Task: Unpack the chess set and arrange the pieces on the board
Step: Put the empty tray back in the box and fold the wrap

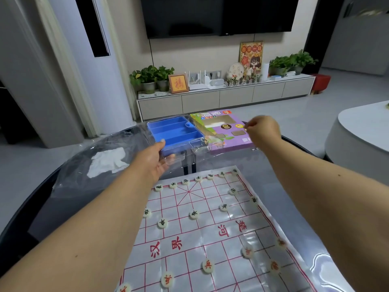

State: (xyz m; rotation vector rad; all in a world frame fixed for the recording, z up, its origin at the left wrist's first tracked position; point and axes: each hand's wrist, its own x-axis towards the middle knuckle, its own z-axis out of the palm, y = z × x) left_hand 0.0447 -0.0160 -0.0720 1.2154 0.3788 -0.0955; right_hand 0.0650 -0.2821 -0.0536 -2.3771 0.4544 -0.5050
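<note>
Left hand [154, 158] out at eleven o'clock, thumb and fingers wrapped round the near corner of the clear case holding the blue tray [175, 133], gripping it firmly. Tray's compartments showing bare blue. Right hand [262, 131] up at one o'clock, fingers curled tight, pinching something small and pale at the fingertips; too blurred to name. Hovering over the near right corner of the purple game box [226, 131], lying flat just beside the tray on its right, the two touching or nearly so.

Down at six o'clock, spread on the dark glass tabletop [284, 186], the xiangqi board sheet [210, 228], white with a red grid and red river characters. Black-lettered pieces [194, 214] lined along the far edge and dotted a few rows nearer. Red-lettered pieces [208, 266] scattered over the near half, some blurred on the right side.

Off at nine o'clock, crumpled clear plastic wrap [88, 175] on the tabletop with a white paper sheet [109, 161] lying under it.
</note>
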